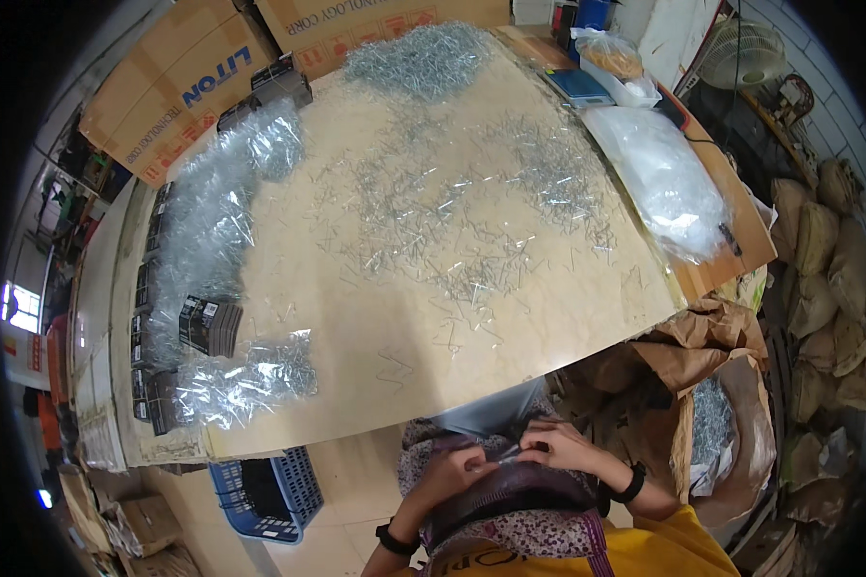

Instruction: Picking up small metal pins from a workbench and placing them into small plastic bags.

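Fingers: pinched together in my left hand (pixel 458 468) and right hand (pixel 556 444), gripping a small shiny piece (pixel 505 457) at 5 o'clock, above my lap
Containers: blue basket (pixel 303 489) at 7, dark contents; paper sack (pixel 760 435) at 4, metal wires inside
Around: clear packets (pixel 202 226) at 10, dark stack (pixel 223 329) against them
Table: pale top (pixel 558 327), bent wires (pixel 443 231) strewn mid-surface
Room: fan (pixel 741 53) at 2

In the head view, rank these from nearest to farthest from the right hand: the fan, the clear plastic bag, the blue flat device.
From the right hand:
1. Clear plastic bag: ahead, to the right.
2. Blue flat device: just beyond the bag.
3. Fan: far right, in the background.
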Demonstrator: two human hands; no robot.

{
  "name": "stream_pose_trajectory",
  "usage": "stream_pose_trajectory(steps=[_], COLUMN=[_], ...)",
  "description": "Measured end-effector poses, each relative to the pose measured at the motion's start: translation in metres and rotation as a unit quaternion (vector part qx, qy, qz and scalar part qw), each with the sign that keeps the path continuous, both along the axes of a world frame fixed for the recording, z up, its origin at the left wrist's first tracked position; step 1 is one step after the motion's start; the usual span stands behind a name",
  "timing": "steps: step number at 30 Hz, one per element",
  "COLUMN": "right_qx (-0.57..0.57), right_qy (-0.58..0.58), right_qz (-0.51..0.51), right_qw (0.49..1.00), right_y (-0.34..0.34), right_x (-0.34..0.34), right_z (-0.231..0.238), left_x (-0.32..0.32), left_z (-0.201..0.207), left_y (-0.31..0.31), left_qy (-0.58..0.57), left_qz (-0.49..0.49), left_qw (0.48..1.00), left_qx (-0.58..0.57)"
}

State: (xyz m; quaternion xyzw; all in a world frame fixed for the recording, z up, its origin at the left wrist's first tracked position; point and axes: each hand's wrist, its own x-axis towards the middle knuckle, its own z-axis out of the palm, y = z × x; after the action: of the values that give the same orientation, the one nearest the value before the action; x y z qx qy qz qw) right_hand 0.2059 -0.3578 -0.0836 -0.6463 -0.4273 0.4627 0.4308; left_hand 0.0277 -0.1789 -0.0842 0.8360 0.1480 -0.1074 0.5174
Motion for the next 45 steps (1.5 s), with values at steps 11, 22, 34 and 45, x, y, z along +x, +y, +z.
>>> stream_pose_trajectory(steps=[11,22,34,45], right_qx=[0.054,0.114,0.207,0.091], right_qy=[-0.187,-0.555,-0.289,-0.473], right_qz=[-0.356,-0.146,-0.094,-0.105], right_qw=[0.914,0.811,0.93,0.87], right_y=[0.016,0.159,0.111,0.162], right_x=[-0.009,0.085,0.07,-0.003], right_z=[-0.041,0.099,0.093,0.102], left_x=[0.002,0.007,0.013,0.009], left_z=[-0.038,-0.013,0.002,0.005], left_y=[-0.008,-0.016,-0.022,-0.031], left_qy=[-0.066,-0.239,-0.182,-0.173], left_qz=[0.168,0.128,0.179,0.154], left_qw=[0.983,0.959,0.967,0.972], left_qx=[0.032,0.082,0.001,-0.031])
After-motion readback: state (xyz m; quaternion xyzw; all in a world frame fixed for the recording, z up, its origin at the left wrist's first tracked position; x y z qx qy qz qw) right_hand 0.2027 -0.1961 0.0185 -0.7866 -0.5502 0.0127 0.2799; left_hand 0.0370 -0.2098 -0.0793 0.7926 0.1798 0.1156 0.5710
